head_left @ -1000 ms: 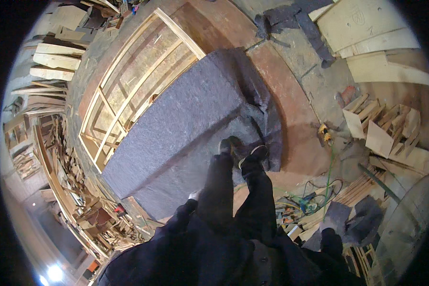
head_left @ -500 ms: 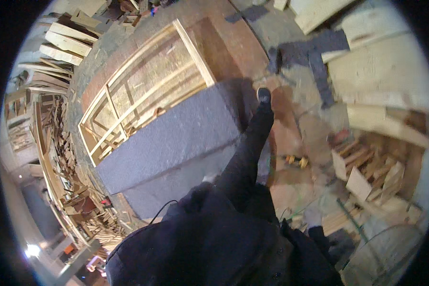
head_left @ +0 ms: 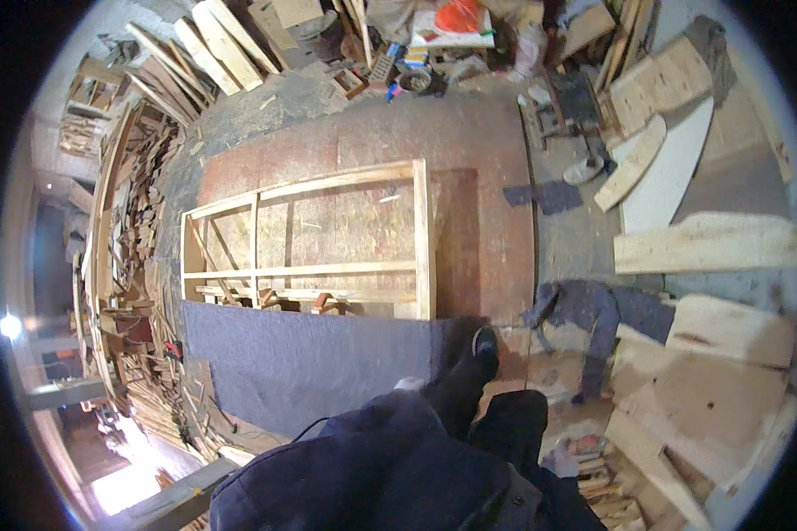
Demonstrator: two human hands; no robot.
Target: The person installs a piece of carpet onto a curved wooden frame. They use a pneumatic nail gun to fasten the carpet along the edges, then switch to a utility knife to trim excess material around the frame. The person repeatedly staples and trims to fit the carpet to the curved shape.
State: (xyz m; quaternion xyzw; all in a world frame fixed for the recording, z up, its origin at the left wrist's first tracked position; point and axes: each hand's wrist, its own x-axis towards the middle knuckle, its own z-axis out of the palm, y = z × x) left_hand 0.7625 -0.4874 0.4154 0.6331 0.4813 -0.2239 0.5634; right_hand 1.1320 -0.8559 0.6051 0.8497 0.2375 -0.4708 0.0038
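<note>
A long pale wooden frame (head_left: 422, 248) lies on the brown boards in front of me. Along its near side stretches a dark grey sheet (head_left: 310, 363), which hides that part of the frame. My left hand (head_left: 410, 383), pale as if gloved, is by the sheet's near edge, beside my leg; the body covers most of it and its fingers do not show. Low on the right is my right hand (head_left: 558, 459), also pale, beside my leg and above wood offcuts. Its fingers are too blurred to make out. One foot (head_left: 484, 342) stands at the sheet's right end.
Wood scraps (head_left: 142, 217) heap along the left side. Dark grey fabric strips (head_left: 598, 310) lie on the floor at right, next to cut panels (head_left: 722, 407). At the back are a low table (head_left: 452, 35) with an orange bag and a round dark container (head_left: 416, 81).
My view has turned and tilted up, bringing the back of the workshop into sight. One knee now shows raised at right. The yellow tool on the floor is out of sight.
</note>
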